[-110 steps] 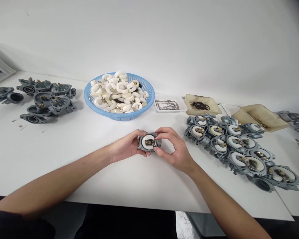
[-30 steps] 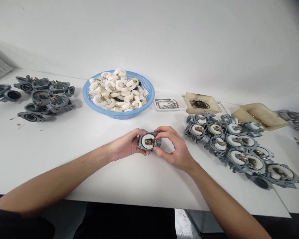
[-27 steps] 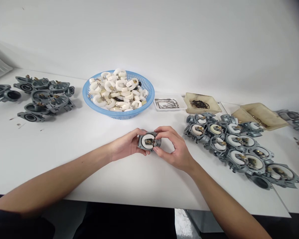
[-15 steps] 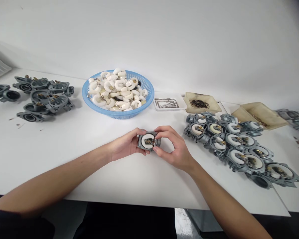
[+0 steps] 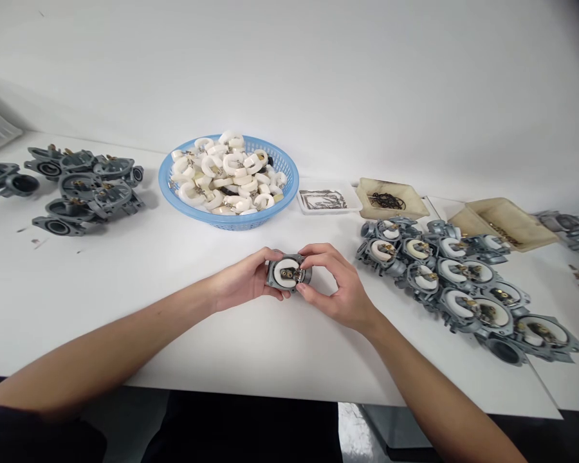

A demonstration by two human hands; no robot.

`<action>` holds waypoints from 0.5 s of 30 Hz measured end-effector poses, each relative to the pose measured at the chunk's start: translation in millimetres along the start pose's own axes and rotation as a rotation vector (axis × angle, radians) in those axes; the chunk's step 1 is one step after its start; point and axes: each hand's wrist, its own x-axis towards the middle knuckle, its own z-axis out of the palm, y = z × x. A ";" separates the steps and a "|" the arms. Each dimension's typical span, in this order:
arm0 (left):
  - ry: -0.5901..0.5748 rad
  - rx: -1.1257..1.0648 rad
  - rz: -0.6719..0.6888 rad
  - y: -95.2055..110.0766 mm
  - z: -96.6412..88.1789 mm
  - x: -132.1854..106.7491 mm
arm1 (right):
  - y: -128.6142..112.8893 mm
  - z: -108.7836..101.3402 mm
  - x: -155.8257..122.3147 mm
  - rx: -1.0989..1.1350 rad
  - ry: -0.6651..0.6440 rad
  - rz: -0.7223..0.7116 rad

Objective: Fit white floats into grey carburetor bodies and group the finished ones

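Note:
A grey metal carburetor body [image 5: 269, 278] is in my left hand [image 5: 244, 278], thumb on its upper edge and fingers curled beneath. A white C-shaped float [image 5: 278, 273] lies in its open round face, around brass parts at the centre. My right hand [image 5: 335, 283] pinches at the float's hinge end, index finger on the far side and thumb on the near side. The fingertips partly cover the small metal hinge [image 5: 300, 276] between them; whether a pin is held there I cannot make out. Both hands are just above the white table [image 5: 241, 347].
A blue basket [image 5: 166, 193] heaped with white floats stands behind my hands. Beside it are a tray of thin metal pins [image 5: 324, 199] and bins with black rings [image 5: 386, 201] and small brass parts [image 5: 504, 235]. Carburetors with floats [image 5: 456, 270] crowd the right; several without floats [image 5: 84, 186] stand left.

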 end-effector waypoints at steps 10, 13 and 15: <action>-0.006 -0.002 0.005 -0.6 -0.8 -0.6 | -0.3 -0.3 0.1 0.007 -0.001 -0.009; -0.003 -0.013 0.005 -0.9 -1.4 -0.1 | -0.2 -0.5 0.1 0.009 -0.006 -0.009; -0.003 -0.013 0.005 -1.3 -1.8 0.1 | 0.1 -0.3 0.0 0.011 -0.004 -0.006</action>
